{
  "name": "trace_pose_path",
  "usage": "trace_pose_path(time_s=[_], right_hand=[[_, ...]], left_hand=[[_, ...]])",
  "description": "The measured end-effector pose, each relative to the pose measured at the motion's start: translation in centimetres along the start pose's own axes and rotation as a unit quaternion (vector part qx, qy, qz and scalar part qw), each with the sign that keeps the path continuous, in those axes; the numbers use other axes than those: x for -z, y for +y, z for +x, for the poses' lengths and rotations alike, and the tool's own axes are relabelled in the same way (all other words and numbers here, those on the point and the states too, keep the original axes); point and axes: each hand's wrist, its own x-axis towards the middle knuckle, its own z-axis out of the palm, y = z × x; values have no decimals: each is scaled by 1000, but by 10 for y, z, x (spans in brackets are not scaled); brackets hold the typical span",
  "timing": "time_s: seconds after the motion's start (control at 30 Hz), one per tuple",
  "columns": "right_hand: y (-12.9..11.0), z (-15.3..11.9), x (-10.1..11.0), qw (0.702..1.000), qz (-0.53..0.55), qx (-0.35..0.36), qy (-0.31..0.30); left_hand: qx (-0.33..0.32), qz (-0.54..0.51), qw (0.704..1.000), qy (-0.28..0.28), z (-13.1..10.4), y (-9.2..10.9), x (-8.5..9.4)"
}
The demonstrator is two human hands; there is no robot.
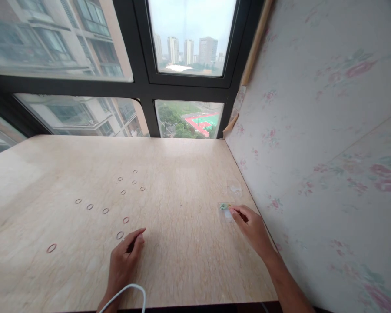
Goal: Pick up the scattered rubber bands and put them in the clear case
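Note:
At the right of the tabletop is a small clear plastic box [227, 214], with a tangle of thin green rings [223, 207] inside it. My right hand [250, 226] reaches to this box, thumb and forefinger pinched together at its right side. Whatever lies between those fingertips is too small to make out. My left hand [125, 256] rests loosely curled on the table, with nothing visible in it. Just beyond its knuckles lies a dark thin ring [120, 235], and near that a red ring [126, 220].
Several more thin rings [90, 207] are scattered over the left of the marbled tabletop [182, 252]. Behind the box lies a clear plastic lid-like piece [235, 188]. A floral-papered wall [313, 152] borders the right; dark-framed windows stand behind. A white cable [133, 285] crosses my left wrist.

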Motion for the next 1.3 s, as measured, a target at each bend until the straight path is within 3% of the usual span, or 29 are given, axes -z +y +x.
trace_pose_path(time_s=[0.17,0.27,0.37,0.5,0.7,0.8,0.87,1.07,1.3], right_hand=[[-23,-34,-45,979,55,70,-182],[-25,-47,-71,966,62,106,-229],[-20,-54,-86,970,55,126,-202],[-11,-58,-89,974,65,150,-159],[-6,-61,-89,967,35,223,-117],[-5,-60,-92,961,19,259,-95],[-5,-58,-93,958,14,273,-86],[-5,-57,-92,954,11,288,-86],[-5,-57,-93,959,12,268,-92]], left_hand=[[-31,5,999,-6,-6,9,-3],[-40,9,999,-8,-9,11,-4],[-39,-3,999,-10,-12,10,-3],[-7,-39,999,-7,-5,7,6],[22,5,996,88,25,-10,38],[11,71,992,106,43,-16,54],[-8,110,992,69,53,-16,61],[-35,166,978,-119,78,-10,66],[-12,281,942,-184,95,0,63]])
